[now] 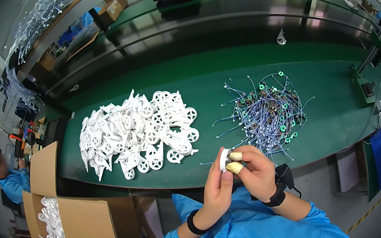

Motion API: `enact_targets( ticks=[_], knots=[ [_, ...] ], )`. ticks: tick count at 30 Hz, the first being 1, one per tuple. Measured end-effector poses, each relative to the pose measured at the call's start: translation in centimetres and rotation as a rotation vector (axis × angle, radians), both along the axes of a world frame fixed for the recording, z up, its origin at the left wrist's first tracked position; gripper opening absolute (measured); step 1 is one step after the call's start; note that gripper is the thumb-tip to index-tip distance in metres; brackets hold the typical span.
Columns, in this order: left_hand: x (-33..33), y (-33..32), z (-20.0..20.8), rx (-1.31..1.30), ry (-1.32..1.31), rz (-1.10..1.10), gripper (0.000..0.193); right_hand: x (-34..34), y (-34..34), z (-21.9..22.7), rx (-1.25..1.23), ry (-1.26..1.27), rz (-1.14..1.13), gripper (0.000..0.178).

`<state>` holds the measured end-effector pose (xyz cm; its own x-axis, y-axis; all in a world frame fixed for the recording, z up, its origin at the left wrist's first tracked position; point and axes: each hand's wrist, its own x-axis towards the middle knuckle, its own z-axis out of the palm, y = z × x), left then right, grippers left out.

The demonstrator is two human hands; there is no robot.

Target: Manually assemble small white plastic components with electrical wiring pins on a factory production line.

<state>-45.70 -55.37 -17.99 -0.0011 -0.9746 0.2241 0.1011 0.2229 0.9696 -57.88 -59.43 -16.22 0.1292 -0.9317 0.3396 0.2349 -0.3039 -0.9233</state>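
My left hand (218,192) is closed on a white plastic part (223,160) with a round end, held upright just off the bench's near edge. My right hand (259,171), with yellowish finger covers on thumb and forefinger, pinches a small dark metallic part (229,157) against the face of the white part. How far the two parts fit together is hidden by my fingers. Left of my hands lies a heap of white plastic parts (142,131) with spoked round ends. Beyond them sits a pile of blue-wired components (270,111) with small green rings.
The green bench (191,180) runs across the view. An open cardboard box (81,221) of white parts stands at the lower left. A single white piece (281,37) lies toward the back. Wire bundles (51,14) hang at upper left; a seated person (13,183) is beyond the box.
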Motion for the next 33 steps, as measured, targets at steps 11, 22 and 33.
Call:
enact_targets(
  ticks=[11, 22, 33],
  knots=[
    [-1.2, -0.3, 0.3, -0.146, -0.278, 0.168, 0.045, -0.7, 0.6, 0.0, -0.285, 0.444, -0.271, 0.022],
    [-0.4, -0.5, -0.1, -0.144, -0.427, 0.215, 0.044, 0.1, -0.5, -1.1, -0.258, 0.352, -0.15, 0.016],
    [1.0, -1.6, 2.4, 0.524, 0.52, -0.072, 0.058, -3.1, -1.4, 1.5, -0.037, 0.332, -0.016, 0.028]
  ],
)
